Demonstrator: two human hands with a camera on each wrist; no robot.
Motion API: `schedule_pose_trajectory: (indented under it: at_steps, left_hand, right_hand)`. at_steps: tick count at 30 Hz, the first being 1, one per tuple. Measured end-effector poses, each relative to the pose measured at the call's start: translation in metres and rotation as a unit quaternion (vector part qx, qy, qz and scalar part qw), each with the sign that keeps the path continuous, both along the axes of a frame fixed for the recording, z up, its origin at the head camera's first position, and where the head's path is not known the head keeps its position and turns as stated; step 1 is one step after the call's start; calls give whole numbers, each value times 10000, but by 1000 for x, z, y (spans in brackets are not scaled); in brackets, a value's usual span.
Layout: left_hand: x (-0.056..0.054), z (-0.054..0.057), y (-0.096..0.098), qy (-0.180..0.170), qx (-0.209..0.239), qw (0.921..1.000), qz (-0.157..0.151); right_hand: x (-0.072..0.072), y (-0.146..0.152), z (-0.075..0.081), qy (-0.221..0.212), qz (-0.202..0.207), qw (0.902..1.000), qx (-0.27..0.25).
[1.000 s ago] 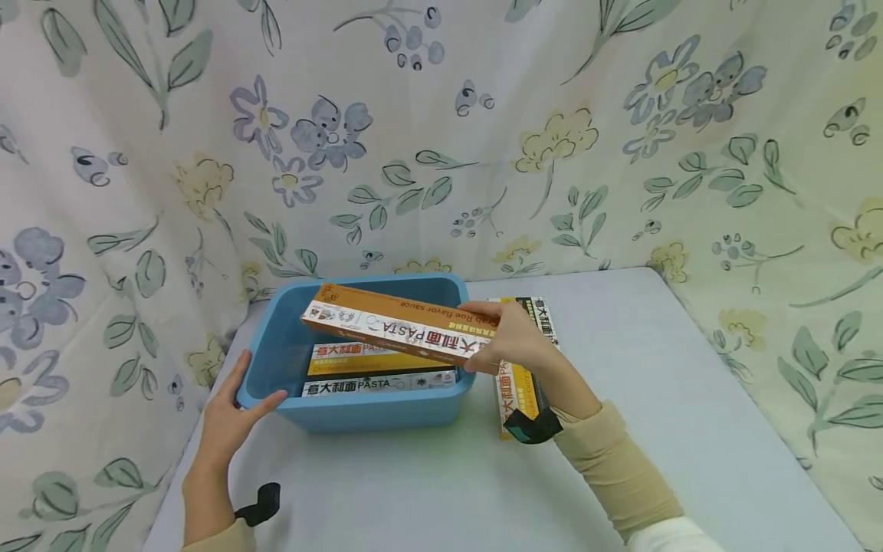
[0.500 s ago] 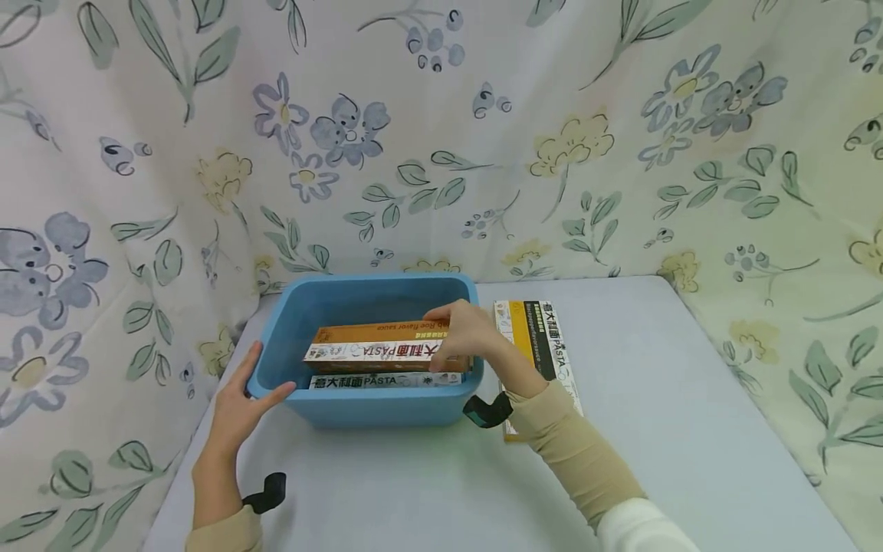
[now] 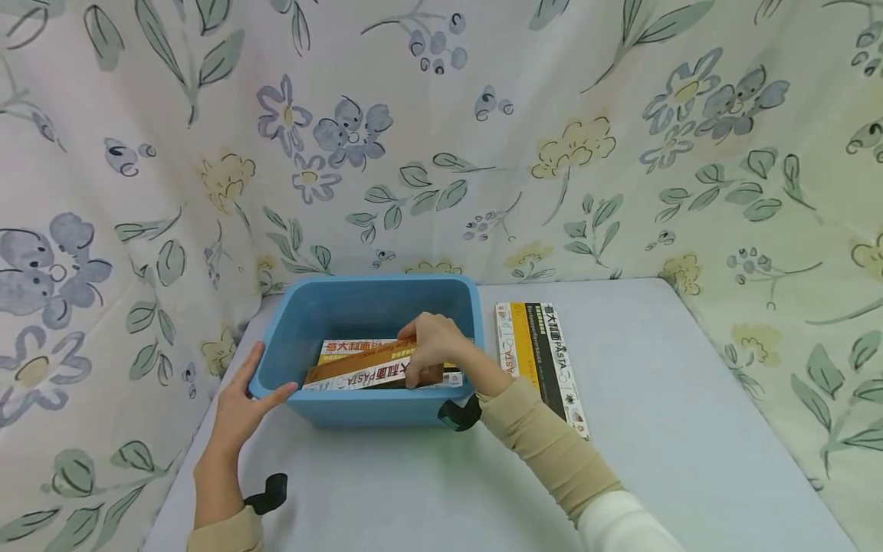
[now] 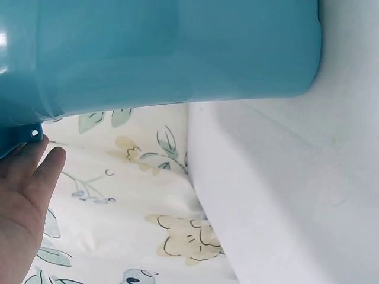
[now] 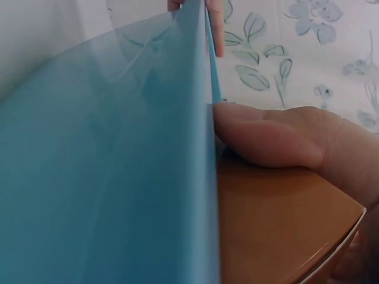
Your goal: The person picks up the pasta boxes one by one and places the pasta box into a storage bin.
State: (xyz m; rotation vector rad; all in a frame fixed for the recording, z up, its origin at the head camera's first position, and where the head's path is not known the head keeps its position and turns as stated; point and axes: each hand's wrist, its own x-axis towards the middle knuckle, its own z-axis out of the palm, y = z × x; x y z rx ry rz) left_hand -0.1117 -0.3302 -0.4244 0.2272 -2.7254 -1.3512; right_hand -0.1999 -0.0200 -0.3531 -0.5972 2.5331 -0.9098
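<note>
My right hand [image 3: 436, 345] grips the right end of an orange-brown and white pasta box [image 3: 369, 366] inside a blue plastic bin [image 3: 379, 415]. The pasta box lies slantwise, its left end low near the bin's front wall. Under and behind it a yellow and white pasta box [image 3: 345, 345] shows in part. In the right wrist view my thumb [image 5: 266, 136] presses on the box's brown end, close to the bin's rim. My left hand [image 3: 237, 410] rests at the bin's front left corner, thumb on the front rim. The left wrist view has its straight fingers [image 4: 44, 171] touching under the rim.
On the white table [image 3: 662, 414], right of the bin, lie pasta boxes with yellow, black and white faces [image 3: 545, 360]. A floral curtain [image 3: 538, 153] hangs behind the table and along its sides.
My right hand has carried the orange-brown box left and down into the bin, and its right end has turned upward. My left hand stays at the corner.
</note>
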Motion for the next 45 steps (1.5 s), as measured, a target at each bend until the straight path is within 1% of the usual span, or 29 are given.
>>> schedule_pose_trajectory:
  at_steps: [9,17,24,28,30,32,34,37,40,43,45]
  left_hand:
    - [1,2,2,-79,39,10000,44]
    - [0,3,3,-172,38,9998,68]
    - [0,2,2,-258,29,9996,101]
    - [0,1,2,-275,20,9995,134]
    - [0,1,3,-244,25,9996,137]
    - [0,0,3,-229,51,9996,151]
    - [0,-1,3,-218,79,9996,163]
    - [0,-1,3,-211,96,9996,177]
    - [0,-1,3,-213,93,9996,179]
    - [0,-1,4,-163,56,9997,174]
    - [0,-1,3,-165,51,9997,189]
  right_hand:
    - [-4,-3,1,-44,121,9998,141]
    - [-4,-1,0,-109,286,9986,422]
    - [-4,-1,-1,-179,345,9980,506]
    - [-5,0,-2,-143,521,9961,698]
    - [-6,3,-2,-237,651,9946,772]
    - [-6,6,-1,-486,810,9926,763]
    - [-6,9,2,-670,876,9919,629]
    - [-3,17,7,-691,709,9948,223]
    - [2,31,14,-330,439,9980,-301]
    - [9,52,21,-45,262,9963,-817]
    - [14,70,25,185,57,9938,-1095]
